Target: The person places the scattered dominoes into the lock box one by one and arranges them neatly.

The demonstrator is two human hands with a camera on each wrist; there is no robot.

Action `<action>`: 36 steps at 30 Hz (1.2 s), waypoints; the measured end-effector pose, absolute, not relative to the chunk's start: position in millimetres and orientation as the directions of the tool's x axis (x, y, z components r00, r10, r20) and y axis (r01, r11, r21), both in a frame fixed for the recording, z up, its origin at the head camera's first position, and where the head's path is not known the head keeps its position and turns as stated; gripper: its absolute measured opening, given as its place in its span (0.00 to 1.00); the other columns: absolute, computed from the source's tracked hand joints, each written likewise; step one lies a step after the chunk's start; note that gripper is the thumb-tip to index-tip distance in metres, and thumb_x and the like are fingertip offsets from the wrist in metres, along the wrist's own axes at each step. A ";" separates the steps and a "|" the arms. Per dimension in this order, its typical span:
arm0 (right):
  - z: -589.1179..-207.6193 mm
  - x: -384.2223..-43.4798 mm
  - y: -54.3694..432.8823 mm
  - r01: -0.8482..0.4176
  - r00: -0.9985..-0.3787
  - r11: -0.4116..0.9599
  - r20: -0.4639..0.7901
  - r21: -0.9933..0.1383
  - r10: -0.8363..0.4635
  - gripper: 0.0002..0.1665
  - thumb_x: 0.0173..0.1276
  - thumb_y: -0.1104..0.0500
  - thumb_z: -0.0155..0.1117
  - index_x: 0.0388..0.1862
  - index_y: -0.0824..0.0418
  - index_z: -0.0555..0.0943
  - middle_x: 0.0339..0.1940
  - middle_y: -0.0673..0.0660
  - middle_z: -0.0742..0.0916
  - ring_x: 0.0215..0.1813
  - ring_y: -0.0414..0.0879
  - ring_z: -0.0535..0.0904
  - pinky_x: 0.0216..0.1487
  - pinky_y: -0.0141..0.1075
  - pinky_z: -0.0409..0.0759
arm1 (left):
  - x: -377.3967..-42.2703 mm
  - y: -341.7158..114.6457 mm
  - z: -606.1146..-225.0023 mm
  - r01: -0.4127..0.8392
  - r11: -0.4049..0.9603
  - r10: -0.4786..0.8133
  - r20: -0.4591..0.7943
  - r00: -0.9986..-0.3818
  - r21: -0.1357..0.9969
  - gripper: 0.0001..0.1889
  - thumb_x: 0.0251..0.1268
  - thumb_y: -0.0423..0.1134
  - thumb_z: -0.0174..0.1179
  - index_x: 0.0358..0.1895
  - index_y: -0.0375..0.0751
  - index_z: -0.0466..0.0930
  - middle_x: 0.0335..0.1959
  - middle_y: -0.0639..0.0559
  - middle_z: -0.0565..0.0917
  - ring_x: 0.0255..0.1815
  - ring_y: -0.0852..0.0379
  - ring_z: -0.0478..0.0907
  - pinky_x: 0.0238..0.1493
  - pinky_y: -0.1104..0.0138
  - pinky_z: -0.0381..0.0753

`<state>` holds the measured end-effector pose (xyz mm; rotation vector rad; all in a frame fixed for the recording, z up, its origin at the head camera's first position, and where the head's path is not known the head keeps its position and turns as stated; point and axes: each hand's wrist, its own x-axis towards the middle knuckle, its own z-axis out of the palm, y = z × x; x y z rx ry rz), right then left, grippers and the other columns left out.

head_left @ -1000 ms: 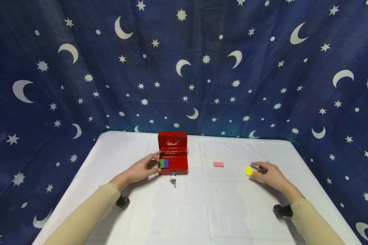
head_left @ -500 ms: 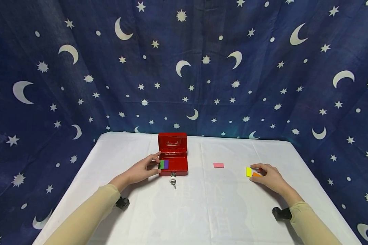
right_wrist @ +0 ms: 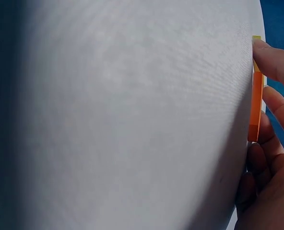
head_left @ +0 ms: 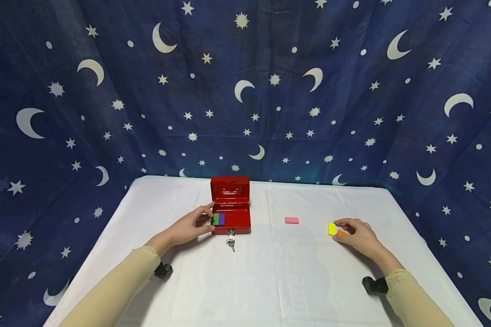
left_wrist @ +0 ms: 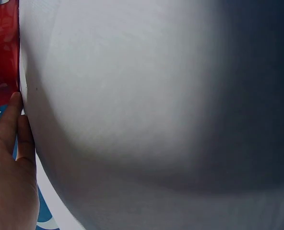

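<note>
In the head view, my left hand (head_left: 191, 224) touches the left side of an open red cash box (head_left: 238, 230), index finger near the hinge and thumb at the front corner. Inside, at its left end, lie a green tile (head_left: 215, 219) and a purple tile (head_left: 222, 219), side by side. The left wrist view has the fingers against the box corner (left_wrist: 3, 72). To the right, my right hand (head_left: 362, 236) pinches a yellow tile (head_left: 331, 229) between thumb and index finger. An orange tile (right_wrist: 256, 103) lies beside the yellow one, under the hand, partly covered in the head view.
A pink tile (head_left: 292, 220) lies on the white tablecloth (head_left: 270, 281) between box and right hand. Keys (head_left: 231, 243) hang from the lock at the box's front. A dark blue star-and-moon curtain (head_left: 245, 113) stands behind the table.
My right hand has shifted very slightly, with more of the orange tile showing under it. My left hand, the box and the other tiles stay where they were.
</note>
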<state>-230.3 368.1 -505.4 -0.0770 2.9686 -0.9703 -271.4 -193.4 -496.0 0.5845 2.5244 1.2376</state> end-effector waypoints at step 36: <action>-503.1 -228.6 364.8 -0.034 -0.999 0.810 0.001 -0.586 -0.042 0.33 0.62 0.42 0.77 0.60 0.60 0.83 0.54 0.63 0.82 0.55 0.58 0.70 0.50 0.51 0.69 | -273.1 -194.2 -498.2 0.264 0.541 0.475 -0.030 -0.879 0.799 0.19 0.69 0.53 0.67 0.54 0.52 0.72 0.82 0.59 0.56 0.76 0.50 0.65 0.76 0.43 0.56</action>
